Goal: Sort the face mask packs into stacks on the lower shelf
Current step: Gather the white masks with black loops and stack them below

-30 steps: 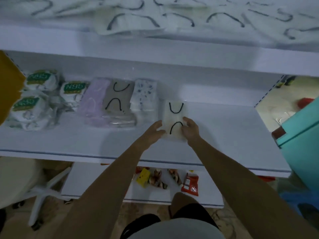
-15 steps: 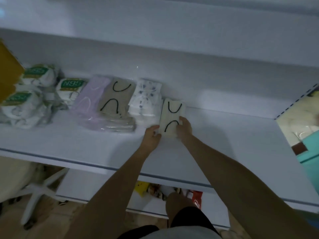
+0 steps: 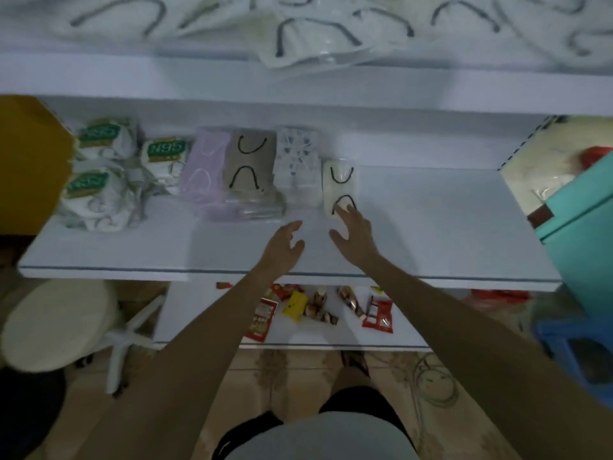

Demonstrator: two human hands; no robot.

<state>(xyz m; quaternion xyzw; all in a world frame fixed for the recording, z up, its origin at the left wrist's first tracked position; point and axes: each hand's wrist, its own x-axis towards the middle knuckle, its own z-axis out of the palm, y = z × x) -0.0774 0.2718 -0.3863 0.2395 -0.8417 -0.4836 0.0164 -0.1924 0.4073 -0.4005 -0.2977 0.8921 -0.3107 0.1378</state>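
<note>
Nearest, under the forearms: snack packets [image 3: 318, 307] on the bottom shelf [image 3: 205, 320], no part of this job.

Left hand [image 3: 285, 242] hovers over the front of the lower shelf [image 3: 431, 220], grip spread and loose, holding nothing.

Right hand [image 3: 353, 229]: grip spread flat, fingertips [image 3: 345, 209] on the near end of the cream pack [image 3: 338, 185]. Likely squaring it off, not lifting.

Cream pack lies flat, long side running back, just beside the patterned stack [image 3: 297, 161]. It looks like the start of its own pile at the row's right end.

Row runs leftward: beige stack [image 3: 250, 164], lilac stack [image 3: 204, 171], N95 packs [image 3: 99, 174] heaped loosely.

Room: bare shelf to the right, up to the teal box [image 3: 583, 227]. Front edge has clearance ahead of the stacks.

Farthest: unsorted packs [image 3: 315, 38] strewn on the upper shelf [image 3: 331, 78], one overhanging its lip. Much sorting remains, I judge.
</note>
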